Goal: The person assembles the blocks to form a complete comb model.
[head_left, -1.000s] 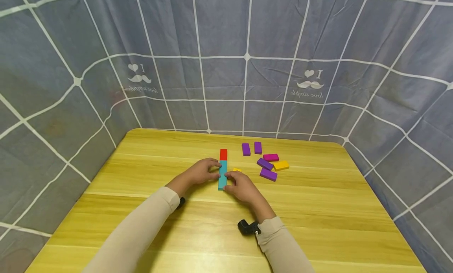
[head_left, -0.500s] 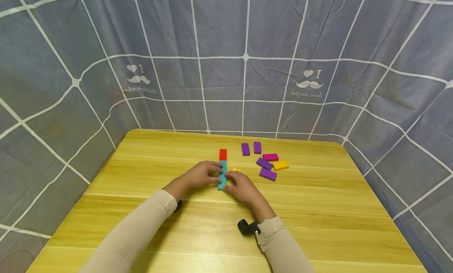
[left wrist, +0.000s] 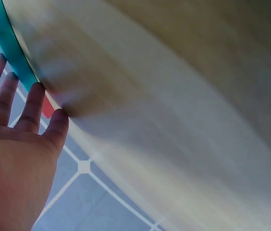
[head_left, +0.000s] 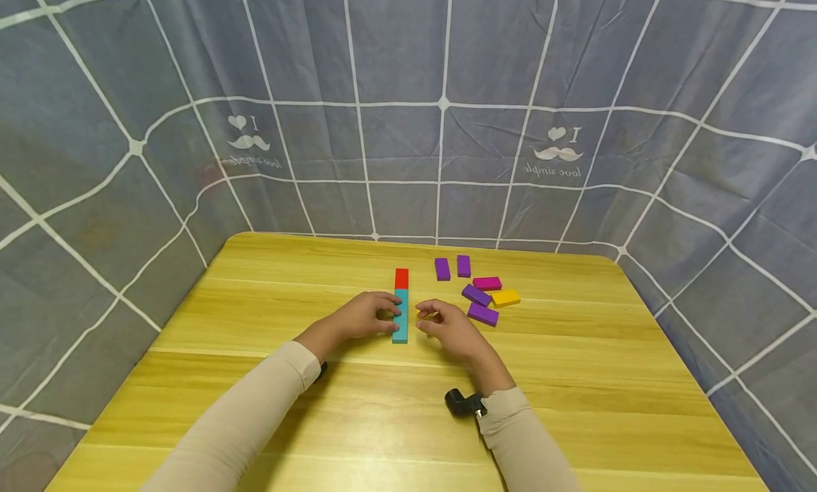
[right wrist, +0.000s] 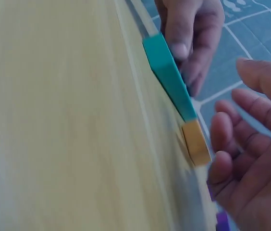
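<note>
Found bar [head_left: 403, 323] lying flat on table [head_left: 357, 428], teal, lengthwise away from the person, between left hand [head_left: 365, 316] and right hand [head_left: 449, 329]. Cannot tell one piece from several set end to end. Noted red block [head_left: 401, 278] at the far end, in line with the bar and butted against it. Observed left hand along the bar's left side, fingers extended and relaxed, fingertips at the left edge, thumb against the side in the right wrist view; laid alongside, not wrapped round. Observed right hand apart from the bar, just beside its right edge, fingers loosely bent, thumb spread away from them, holding nothing. Found yellow block [right wrist: 196, 143] near right hand, mostly hidden by it in the head view. Recorded farther right: four purple blocks [head_left: 483, 315], magenta block [head_left: 487, 283] and orange block [head_left: 506, 298], in a loose group, two of the purple standing off toward the back edge. Noted beige sleeves [head_left: 526, 435] on both arms and black camera [head_left: 462, 403] at the right wrist. Recorded behind the table: grey curtain [head_left: 402, 141] with white grid lines
</note>
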